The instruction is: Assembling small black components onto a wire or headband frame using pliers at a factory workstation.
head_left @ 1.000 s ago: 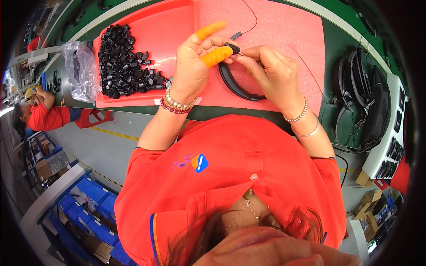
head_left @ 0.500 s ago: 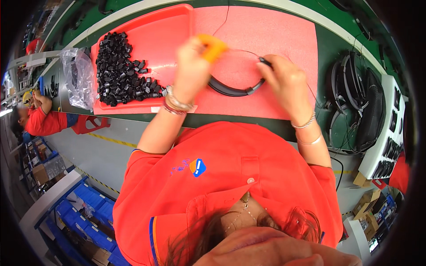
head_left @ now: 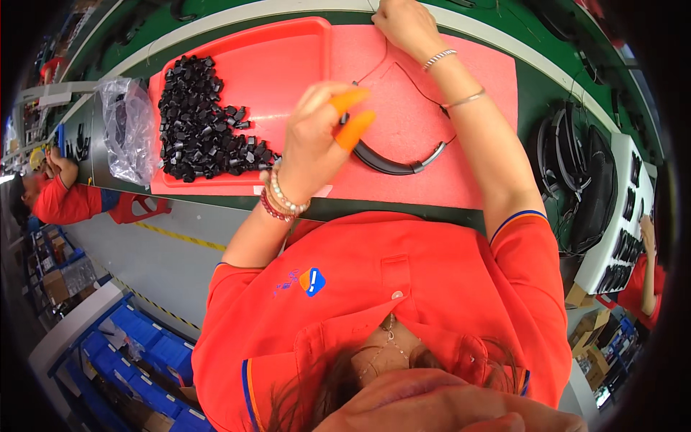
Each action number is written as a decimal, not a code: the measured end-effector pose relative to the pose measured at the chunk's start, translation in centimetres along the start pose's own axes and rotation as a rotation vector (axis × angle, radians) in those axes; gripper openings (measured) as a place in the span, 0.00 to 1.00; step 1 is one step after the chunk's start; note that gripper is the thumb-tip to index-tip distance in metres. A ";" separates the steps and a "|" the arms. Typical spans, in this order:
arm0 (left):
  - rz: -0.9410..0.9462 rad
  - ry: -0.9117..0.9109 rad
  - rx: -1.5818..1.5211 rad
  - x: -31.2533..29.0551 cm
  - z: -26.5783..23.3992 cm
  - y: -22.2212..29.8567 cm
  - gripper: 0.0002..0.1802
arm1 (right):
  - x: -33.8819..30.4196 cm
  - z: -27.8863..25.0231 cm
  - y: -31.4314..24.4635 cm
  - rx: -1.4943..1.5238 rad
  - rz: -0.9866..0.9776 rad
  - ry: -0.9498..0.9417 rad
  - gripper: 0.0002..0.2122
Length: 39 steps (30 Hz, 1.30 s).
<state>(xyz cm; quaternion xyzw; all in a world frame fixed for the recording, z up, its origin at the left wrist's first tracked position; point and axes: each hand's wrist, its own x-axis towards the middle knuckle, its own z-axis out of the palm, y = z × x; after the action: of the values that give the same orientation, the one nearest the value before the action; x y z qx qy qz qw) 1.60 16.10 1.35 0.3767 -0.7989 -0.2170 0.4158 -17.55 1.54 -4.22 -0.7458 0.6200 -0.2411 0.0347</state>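
A black curved headband (head_left: 392, 164) with thin dark wires lies over the pink foam mat (head_left: 479, 169). My left hand (head_left: 317, 133), with orange covers on two fingertips, is closed round the headband's left end; part of that end is hidden behind the fingers. My right hand (head_left: 405, 27) reaches to the mat's far edge, its fingers pinched at a thin cable (head_left: 386, 54) that runs back toward the headband. Left of my left hand, a red tray (head_left: 288, 68) holds a heap of small black plastic parts (head_left: 198, 126).
A clear plastic bag (head_left: 128, 129) lies left of the tray. On the right are several black headbands (head_left: 565, 155), a dark pouch (head_left: 596, 187) and a white rack (head_left: 619, 216) of black parts. Other people in red sit at far left and far right; blue bins (head_left: 137, 360) stand lower left.
My right hand has left the headband's right end and stretched away to the mat's far edge. My left hand has moved slightly nearer me, and its orange-covered fingers are further apart.
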 end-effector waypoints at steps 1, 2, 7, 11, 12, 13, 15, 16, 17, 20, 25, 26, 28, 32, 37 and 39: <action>-0.025 0.052 0.042 0.6 -0.4 -0.1 0.12 | -0.3 -0.1 0.5 -0.001 -0.008 -0.004 0.17; -0.044 0.071 0.055 1.3 -1.0 -0.4 0.12 | -1.0 -2.0 -1.1 0.090 -0.073 -0.007 0.14; 0.229 0.271 0.367 4.3 -1.5 -2.1 0.11 | -6.7 -7.2 -6.8 0.559 -0.122 -0.059 0.08; 0.116 0.207 0.205 3.8 -1.4 -2.1 0.11 | -8.1 -7.9 -7.4 0.618 -0.210 0.055 0.06; -0.012 0.163 0.021 3.5 -1.4 -1.9 0.12 | -8.3 -8.0 -7.3 0.619 -0.205 0.058 0.06; -0.158 0.121 -0.187 3.3 -1.4 -1.5 0.11 | -8.4 -8.2 -7.3 0.607 -0.234 0.080 0.06; -0.249 0.128 -0.394 3.2 -1.4 -1.2 0.10 | -8.6 -8.3 -7.5 0.596 -0.266 0.101 0.06; -0.340 0.137 -0.602 3.2 -1.4 -1.1 0.10 | -8.7 -8.3 -7.6 0.597 -0.270 0.108 0.06; -0.340 0.135 -0.600 3.1 -1.3 -0.9 0.10 | -8.7 -8.3 -7.6 0.597 -0.273 0.116 0.06; -0.392 0.161 -0.635 2.9 -1.0 -0.4 0.09 | -9.1 -8.3 -7.5 0.576 -0.259 0.110 0.07; -0.335 0.202 -0.715 2.3 -0.9 -0.9 0.07 | -9.6 -7.4 -7.2 0.799 -0.109 0.057 0.08; -0.339 0.205 -0.714 2.3 -1.0 -1.0 0.07 | -9.5 -7.0 -7.2 1.000 0.017 0.062 0.09; -0.314 0.232 -0.704 2.3 -1.2 -0.8 0.06 | -8.6 -7.1 -7.5 1.213 0.084 0.022 0.13; -0.309 0.266 -0.623 1.8 -1.8 -0.8 0.07 | -8.2 -7.2 -7.9 1.457 0.138 -0.449 0.12; -0.080 0.248 0.105 0.5 -2.9 -2.2 0.12 | -9.8 -6.6 -9.2 1.175 0.054 -0.310 0.09; 0.020 0.133 0.212 0.6 -3.7 -1.9 0.14 | -10.0 -5.9 -9.0 1.077 0.034 -0.167 0.08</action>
<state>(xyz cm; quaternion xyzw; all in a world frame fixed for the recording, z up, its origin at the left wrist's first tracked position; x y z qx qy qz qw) 5.26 14.31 2.44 0.4242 -0.7917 -0.1017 0.4277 -12.89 14.50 1.02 -0.6291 0.4161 -0.4638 0.4647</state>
